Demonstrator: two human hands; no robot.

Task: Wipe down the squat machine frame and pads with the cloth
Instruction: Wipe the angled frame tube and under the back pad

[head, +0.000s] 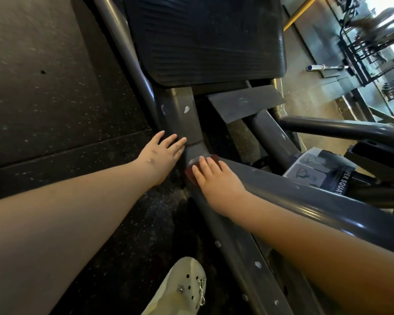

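Observation:
The grey steel squat machine frame (271, 189) runs from the lower middle up to a black ribbed foot plate (205, 39) at the top. My right hand (214, 176) lies flat with straight fingers on a dark red cloth (190, 173), pressing it onto the frame's joint; most of the cloth is hidden under the hand. My left hand (162, 153) rests with spread fingers against the upright grey post (183, 119) just left of that joint, holding nothing.
Black speckled rubber floor (55, 98) fills the left. My pale clog (182, 289) stands at the bottom beside the frame. An instruction label (314, 169) sits on the machine at right. Racks, a barbell end (316, 68) and blurred people lie far right.

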